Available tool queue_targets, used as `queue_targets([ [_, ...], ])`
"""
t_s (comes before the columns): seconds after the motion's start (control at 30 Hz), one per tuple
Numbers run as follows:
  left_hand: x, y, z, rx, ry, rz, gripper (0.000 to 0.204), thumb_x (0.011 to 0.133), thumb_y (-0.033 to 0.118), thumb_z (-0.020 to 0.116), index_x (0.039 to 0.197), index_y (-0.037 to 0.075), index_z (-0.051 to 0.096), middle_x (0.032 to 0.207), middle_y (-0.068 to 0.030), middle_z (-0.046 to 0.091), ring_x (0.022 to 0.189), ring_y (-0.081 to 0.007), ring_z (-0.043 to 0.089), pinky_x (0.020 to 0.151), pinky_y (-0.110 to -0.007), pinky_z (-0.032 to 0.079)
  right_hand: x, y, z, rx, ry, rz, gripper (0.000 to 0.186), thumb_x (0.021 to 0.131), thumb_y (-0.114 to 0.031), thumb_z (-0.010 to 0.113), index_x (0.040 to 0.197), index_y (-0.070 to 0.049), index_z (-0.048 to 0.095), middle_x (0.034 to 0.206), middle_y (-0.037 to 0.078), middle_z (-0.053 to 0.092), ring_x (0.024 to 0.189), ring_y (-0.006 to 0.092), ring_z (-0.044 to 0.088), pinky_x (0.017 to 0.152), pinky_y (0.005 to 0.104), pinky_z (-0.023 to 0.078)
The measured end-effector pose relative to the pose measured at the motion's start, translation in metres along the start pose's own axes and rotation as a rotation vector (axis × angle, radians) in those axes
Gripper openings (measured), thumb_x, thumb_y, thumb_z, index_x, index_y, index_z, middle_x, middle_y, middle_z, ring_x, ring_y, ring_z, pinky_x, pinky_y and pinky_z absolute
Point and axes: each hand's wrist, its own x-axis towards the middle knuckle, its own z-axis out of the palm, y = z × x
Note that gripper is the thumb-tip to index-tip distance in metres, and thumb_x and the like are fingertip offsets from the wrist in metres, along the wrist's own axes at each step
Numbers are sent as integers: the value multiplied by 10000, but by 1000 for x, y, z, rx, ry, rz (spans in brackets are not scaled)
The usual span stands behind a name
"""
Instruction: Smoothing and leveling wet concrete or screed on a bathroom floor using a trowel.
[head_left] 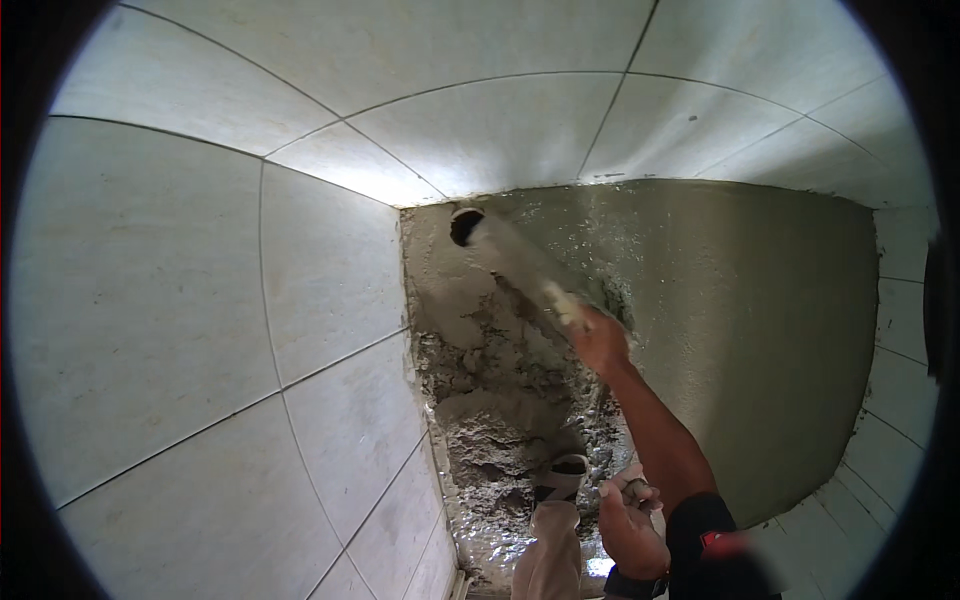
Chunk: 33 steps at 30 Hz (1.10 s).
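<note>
My right hand [602,345] is closed round the pale handle of a trowel [528,262], whose long flat blade is smeared by motion. The blade slants up and left over wet grey mortar [450,280], its far end beside a round dark pipe opening [466,228] with a pale rim. Closer to me, my left hand [632,520] is held palm up near my right forearm, fingers curled in. Something greyish shows between those fingers, too small to make out.
Smooth grey mortar [770,330] covers the floor at right; rough, lumpy mortar [490,440] lies at left. Pale tiled walls [330,270] enclose the left, far and right sides. A sandalled foot [562,480] and beige trouser leg [548,555] are at the near edge.
</note>
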Motion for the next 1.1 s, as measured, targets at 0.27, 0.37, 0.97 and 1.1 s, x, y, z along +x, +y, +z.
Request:
queue_targets([
  [0.27,10,2,-10,3,15,4,520,1015,421,323,1087,-27,577,777,-25,536,750,-133,530,696,-286,416,-6,39,-5,335,136,-98,522,921,-407,577,1352,-118,517,1187,168,644,1068,262,640,866,345,487],
  [0.37,12,2,-5,-63,70,-70,524,1011,427,328,1097,-27,575,776,-20,536,756,-130,527,696,-276,408,16,-3,-1,204,-8,-145,531,916,-404,587,1354,-112,515,1186,171,643,1001,259,656,839,347,494],
  [0.97,14,14,-1,-109,6,-31,542,996,471,373,1094,-22,576,784,-13,539,757,-121,520,695,-267,397,-31,66,-12,194,135,-54,470,946,-327,569,1305,-27,545,1068,145,678,965,179,616,851,313,470],
  [1.1,8,10,-2,-90,0,-76,553,991,484,378,1073,-25,578,759,-18,527,733,-132,518,685,-271,407,-72,95,-38,427,246,-60,456,940,-317,577,1283,-17,558,1060,151,679,957,178,619,847,309,472],
])
